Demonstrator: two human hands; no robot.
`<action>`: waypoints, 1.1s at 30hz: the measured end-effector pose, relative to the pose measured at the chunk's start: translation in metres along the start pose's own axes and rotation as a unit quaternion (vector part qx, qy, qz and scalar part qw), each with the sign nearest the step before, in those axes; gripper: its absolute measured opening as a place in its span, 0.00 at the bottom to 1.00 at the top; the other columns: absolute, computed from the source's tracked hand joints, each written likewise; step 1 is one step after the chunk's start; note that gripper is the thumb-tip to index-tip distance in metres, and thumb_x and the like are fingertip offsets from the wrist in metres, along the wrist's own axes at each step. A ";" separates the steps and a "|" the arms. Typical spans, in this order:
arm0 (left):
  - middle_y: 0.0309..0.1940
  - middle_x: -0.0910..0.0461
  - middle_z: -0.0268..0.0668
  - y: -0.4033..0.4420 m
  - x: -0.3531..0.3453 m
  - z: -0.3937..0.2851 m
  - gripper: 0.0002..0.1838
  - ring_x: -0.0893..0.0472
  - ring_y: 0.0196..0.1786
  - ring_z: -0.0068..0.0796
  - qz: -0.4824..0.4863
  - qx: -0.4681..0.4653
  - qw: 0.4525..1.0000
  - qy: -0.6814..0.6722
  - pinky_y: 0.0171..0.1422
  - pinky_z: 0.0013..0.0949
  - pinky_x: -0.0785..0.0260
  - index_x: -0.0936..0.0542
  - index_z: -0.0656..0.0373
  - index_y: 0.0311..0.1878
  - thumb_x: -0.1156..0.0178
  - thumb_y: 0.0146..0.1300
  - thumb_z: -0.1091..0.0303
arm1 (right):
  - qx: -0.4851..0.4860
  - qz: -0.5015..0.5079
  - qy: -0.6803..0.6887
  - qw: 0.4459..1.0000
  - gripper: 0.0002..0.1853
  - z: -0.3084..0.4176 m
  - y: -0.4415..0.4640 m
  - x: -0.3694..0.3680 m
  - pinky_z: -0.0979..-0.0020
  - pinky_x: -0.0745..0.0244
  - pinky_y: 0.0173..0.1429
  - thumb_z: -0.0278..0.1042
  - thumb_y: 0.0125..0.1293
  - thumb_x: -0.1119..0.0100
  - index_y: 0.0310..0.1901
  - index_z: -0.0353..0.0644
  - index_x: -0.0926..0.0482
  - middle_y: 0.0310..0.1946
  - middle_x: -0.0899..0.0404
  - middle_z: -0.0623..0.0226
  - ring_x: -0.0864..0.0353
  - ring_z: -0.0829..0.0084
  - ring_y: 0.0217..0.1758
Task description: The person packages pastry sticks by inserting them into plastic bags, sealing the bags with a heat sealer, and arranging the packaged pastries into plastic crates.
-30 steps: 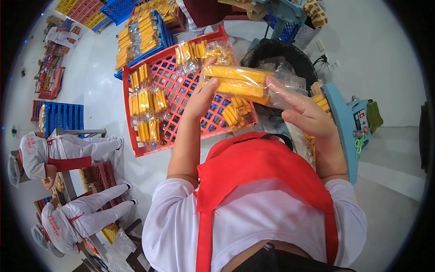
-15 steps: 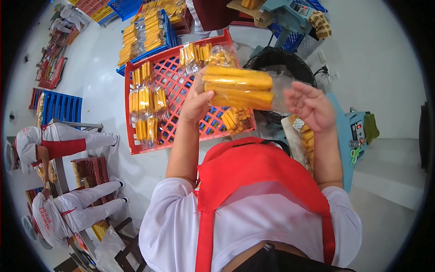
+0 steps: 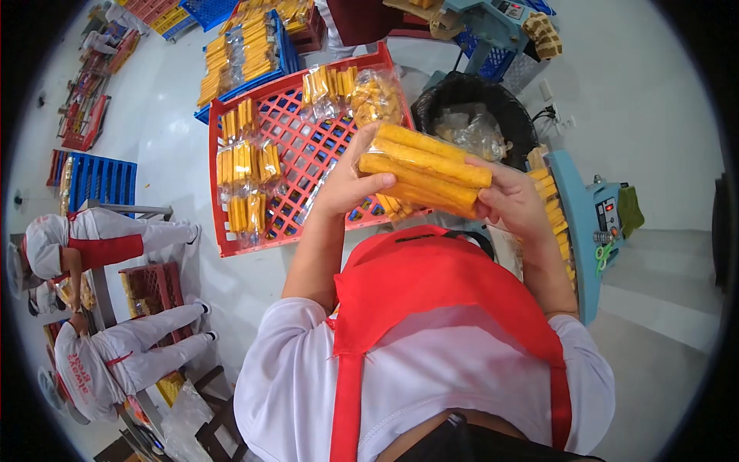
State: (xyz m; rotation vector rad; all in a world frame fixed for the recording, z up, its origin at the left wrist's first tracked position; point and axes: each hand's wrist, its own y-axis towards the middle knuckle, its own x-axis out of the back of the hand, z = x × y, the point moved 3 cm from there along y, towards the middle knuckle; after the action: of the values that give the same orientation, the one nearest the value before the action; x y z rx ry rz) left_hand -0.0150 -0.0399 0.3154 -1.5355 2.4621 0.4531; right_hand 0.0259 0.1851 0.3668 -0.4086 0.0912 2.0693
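Grips bagged yellow sticks point(image 3: 425, 169) in left hand point(image 3: 350, 186) and right hand point(image 3: 514, 196) — lengthwise, sloping down rightward — near red plastic crate point(image 3: 230, 247) holding stick packs point(image 3: 244, 163).

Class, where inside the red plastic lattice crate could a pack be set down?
The red plastic crate has bare lattice between clear bags of yellow sticks at left and similar bags upper right; both sides are crowded.

left hand point(image 3: 348, 183): curled, gripping | right hand point(image 3: 514, 196): curled, gripping | forearms point(image 3: 314, 254): extended forward, apart
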 end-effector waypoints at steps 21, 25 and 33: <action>0.52 0.36 0.37 -0.004 -0.010 -0.002 0.43 0.36 0.57 0.30 0.033 -0.027 0.996 -0.079 0.60 0.32 0.44 0.46 0.59 0.60 0.32 0.41 0.67 | 0.108 -0.108 -0.122 0.981 0.17 0.010 -0.015 -0.006 0.79 0.33 0.47 0.20 0.55 0.47 0.49 0.31 0.30 0.41 0.26 0.65 0.28 0.80 0.43; 0.52 0.36 0.38 -0.003 -0.008 0.002 0.41 0.35 0.56 0.31 0.017 -0.013 0.992 -0.127 0.60 0.33 0.43 0.45 0.59 0.59 0.33 0.42 0.68 | 0.097 -0.132 -0.133 0.978 0.10 -0.004 -0.014 0.006 0.80 0.32 0.41 0.22 0.55 0.46 0.39 0.32 0.25 0.34 0.24 0.69 0.28 0.83 0.36; 0.56 0.39 0.40 0.007 -0.002 0.015 0.45 0.38 0.59 0.35 0.045 0.004 0.986 -0.162 0.62 0.37 0.46 0.49 0.58 0.62 0.34 0.43 0.66 | 0.058 -0.154 -0.230 0.959 0.08 0.002 -0.006 0.002 0.79 0.32 0.37 0.24 0.52 0.45 0.34 0.32 0.24 0.28 0.23 0.69 0.28 0.83 0.31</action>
State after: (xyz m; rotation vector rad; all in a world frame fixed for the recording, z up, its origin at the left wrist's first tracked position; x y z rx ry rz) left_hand -0.0204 -0.0295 0.3038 -1.2355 2.2812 0.6518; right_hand 0.0298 0.1901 0.3690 0.1322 -0.1223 1.7889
